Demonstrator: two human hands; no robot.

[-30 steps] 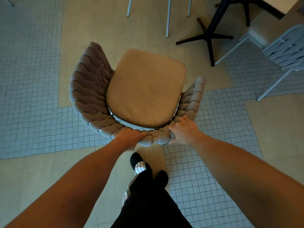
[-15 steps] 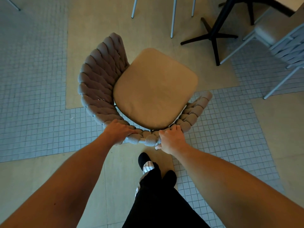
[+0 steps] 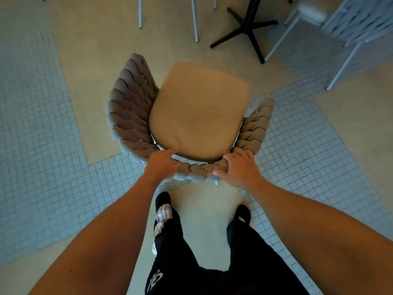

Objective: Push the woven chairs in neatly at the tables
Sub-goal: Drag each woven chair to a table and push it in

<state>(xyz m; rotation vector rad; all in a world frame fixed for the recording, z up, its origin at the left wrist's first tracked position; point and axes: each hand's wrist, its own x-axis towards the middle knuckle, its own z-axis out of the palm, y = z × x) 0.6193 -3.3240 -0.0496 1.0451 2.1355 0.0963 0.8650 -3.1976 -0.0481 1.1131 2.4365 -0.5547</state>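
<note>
I log a floor of smooth beige panels [image 3: 102, 60] cut by bands of small grey mosaic tiles [image 3: 36, 145], a black cross-footed table base [image 3: 247, 28] at the top, three pale metal legs [image 3: 194, 20] left of it, and soft, even light.

Table pedestal [image 3: 251, 22] cut off above; left hand [image 3: 161, 167] blurred.

Both arms reach forward, left hand [image 3: 162, 165] and right hand [image 3: 241, 168] spread, fingers relaxed.
</note>
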